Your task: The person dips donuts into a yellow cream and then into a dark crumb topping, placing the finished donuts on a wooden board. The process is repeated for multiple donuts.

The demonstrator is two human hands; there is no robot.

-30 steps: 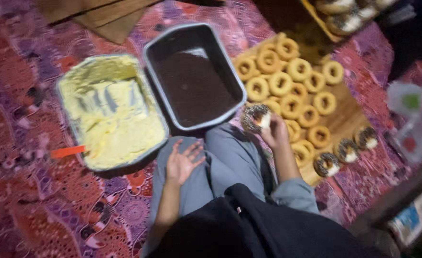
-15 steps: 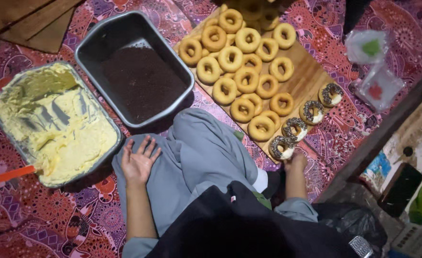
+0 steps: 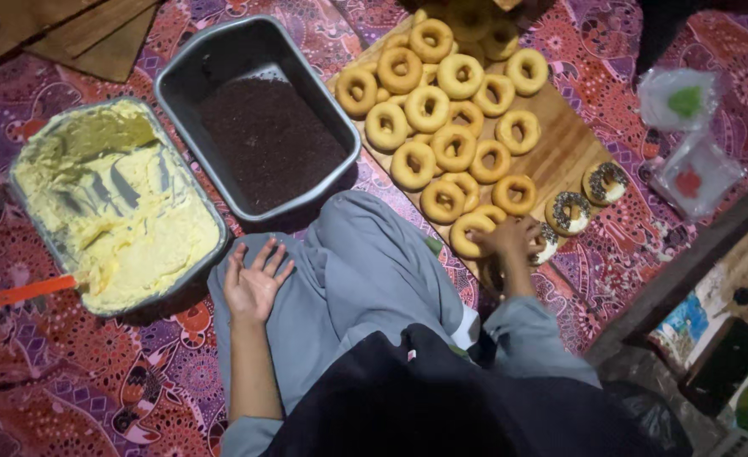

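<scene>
Right hand (image 3: 509,241) fingers curled over plain doughnut (image 3: 473,233) at board edge (image 3: 560,152); left hand (image 3: 255,283) splayed, empty, on knee.

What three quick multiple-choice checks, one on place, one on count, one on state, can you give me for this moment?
1. Where is the grey metal pan of dark sprinkles?
A. Between the cream pan and the wooden board
B. On the board
C. Behind the lap

2. How many topped doughnuts lie clear of the hands?
A. Two
B. Five
C. None

3. How is the left hand?
A. Palm up, open, empty
B. Gripping a spatula
C. In the cream

A: the grey pan of yellow cream lies left, the wooden board right.
A: two sprinkle-topped doughnuts show.
A: it rests on the grey trouser leg.
</scene>
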